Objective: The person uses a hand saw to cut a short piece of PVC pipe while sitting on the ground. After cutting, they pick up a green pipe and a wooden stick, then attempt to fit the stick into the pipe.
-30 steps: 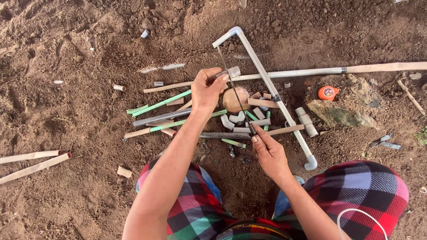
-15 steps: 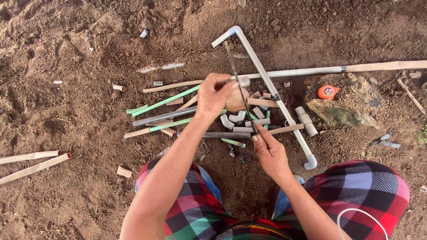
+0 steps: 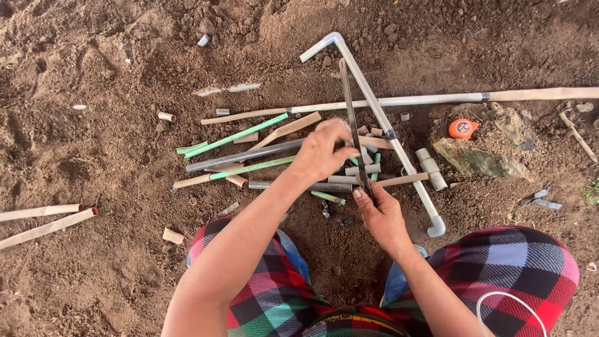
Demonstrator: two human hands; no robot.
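At centre frame, my right hand (image 3: 382,215) is gripping a thin dark metal saw blade (image 3: 353,125). My left hand (image 3: 324,151) is closing over short grey plastic pipe pieces (image 3: 365,170) beside it.

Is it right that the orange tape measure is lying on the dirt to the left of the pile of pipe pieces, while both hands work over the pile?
Not quite. The orange tape measure lies right of the pile of pipe pieces, as the head view shows. Both the left hand and right hand do work over it.

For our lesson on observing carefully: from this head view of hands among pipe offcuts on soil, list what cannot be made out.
- Head view: what the left hand grips; its fingers cover it.
- The saw blade's near end, under the right hand.
- The long pale pipe, cut off by the right edge.
- Small dark bits on the soil: too small.
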